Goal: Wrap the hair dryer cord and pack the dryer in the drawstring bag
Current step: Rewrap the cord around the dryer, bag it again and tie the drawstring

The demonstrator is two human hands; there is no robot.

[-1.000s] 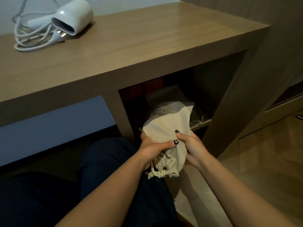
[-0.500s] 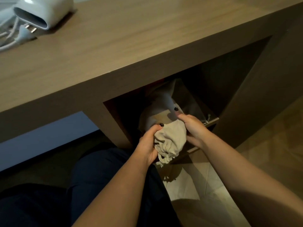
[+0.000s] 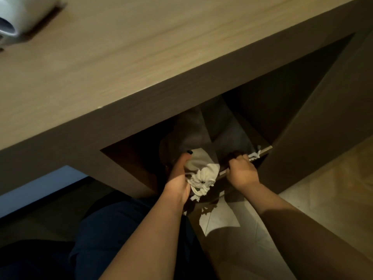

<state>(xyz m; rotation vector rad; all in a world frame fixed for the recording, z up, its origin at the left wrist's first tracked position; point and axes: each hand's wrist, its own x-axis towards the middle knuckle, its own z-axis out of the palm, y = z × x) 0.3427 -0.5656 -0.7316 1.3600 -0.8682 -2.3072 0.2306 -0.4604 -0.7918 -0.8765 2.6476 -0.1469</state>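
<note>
1. We take the desk [image 3: 141, 57] as our landmark. Every place below is given relative to it.

2. The hair dryer [image 3: 22, 15] lies on top of the desk at its far left corner, largely cut off by the frame edge. Its cord is not visible, so we cannot tell whether it is wrapped.

3. The drawstring bag [image 3: 203, 172] sits below the desk top, at the front opening of the shelf [image 3: 242, 160] under the desk. Its gathered, tied mouth points out of the opening toward us; its body runs back into the shadow, so its long axis lies front to back.

4. The left hand [image 3: 177, 180] grips the bag at its left side, just behind the gathered mouth, with the thumb laid along the cloth.

5. The right hand [image 3: 241, 171] is curled over the front edge of the shelf, just to the right of the bag. A second cloth item with a knotted string [image 3: 254, 155] lies by its fingertips; we cannot tell whether the fingers also hold that cloth.

6. We judge the governing relation as follows: the bag is below the desk top and the dryer is on top, up and to the left, well apart. The left hand holds the bag and is on the dryer's side.

7. We judge that the bag must come out mouth first, then up onto the desk, and that packing has not begun.
</note>
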